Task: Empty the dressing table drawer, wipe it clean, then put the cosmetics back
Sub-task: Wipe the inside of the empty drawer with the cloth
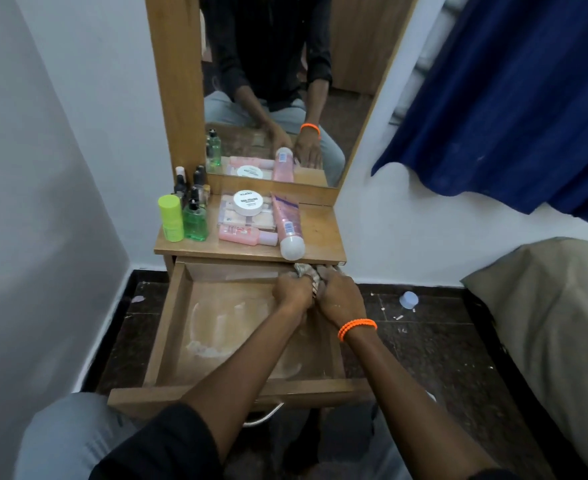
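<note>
The wooden drawer [168, 327] is pulled out and holds no cosmetics; white powdery smears streak its floor. At its far right corner, my left hand [290, 289] and my right hand [337, 294] both grip a crumpled cloth [308, 271], fingers curled round it. On the dressing table top [320, 233] lie a pink tube [285, 226], a white round jar [248, 201] on a flat palette, a small pink bottle [247, 235], a green bottle [195, 221], a yellow-green container [170, 218] and several small dark bottles [190, 183].
A mirror [271, 81] stands above the table top. A white wall is on the left. A bed [545, 323] under a blue curtain [510, 98] is on the right. A small blue cap [409, 299] lies on the dark floor. My knees are under the drawer front.
</note>
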